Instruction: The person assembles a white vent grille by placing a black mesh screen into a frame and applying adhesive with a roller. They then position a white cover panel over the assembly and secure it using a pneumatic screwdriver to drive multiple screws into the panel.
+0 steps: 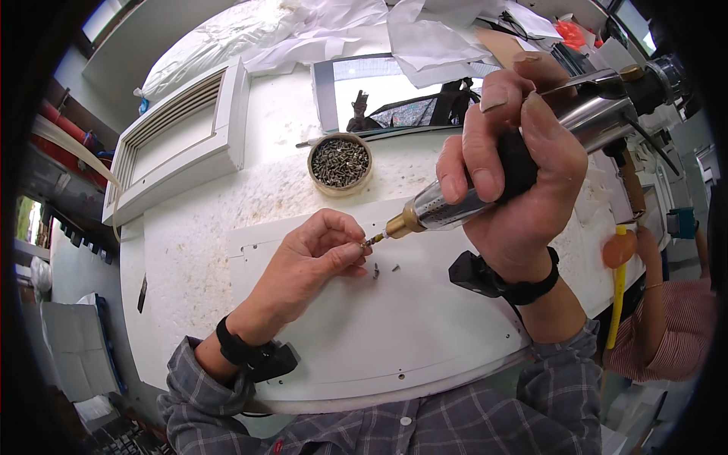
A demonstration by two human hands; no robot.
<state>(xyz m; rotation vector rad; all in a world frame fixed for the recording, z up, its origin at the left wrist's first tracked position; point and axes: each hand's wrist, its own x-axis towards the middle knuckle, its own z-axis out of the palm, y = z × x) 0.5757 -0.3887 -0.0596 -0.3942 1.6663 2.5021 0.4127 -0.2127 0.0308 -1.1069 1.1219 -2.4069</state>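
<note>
My right hand (523, 163) is wrapped round a silver power screwdriver (459, 206) with a brass-coloured nose, held slanting down to the left. At its bit tip, the thumb and fingers of my left hand (307, 258) pinch a small screw (367, 244). Both hands are above a white panel (356, 326) with small holes along its edges. Several loose screws (377, 271) lie on the panel just below my left fingertips. Beyond my hands stands a round tub (345, 190) filled with small screws.
A white slatted frame (231, 121) lies at the left of the table. A dark-edged reflective pane (326, 98) and white sheeting (425, 45) are at the back. At the right, a co-worker's striped sleeve (675, 334) shows near a yellow strip-shaped tool (616, 303).
</note>
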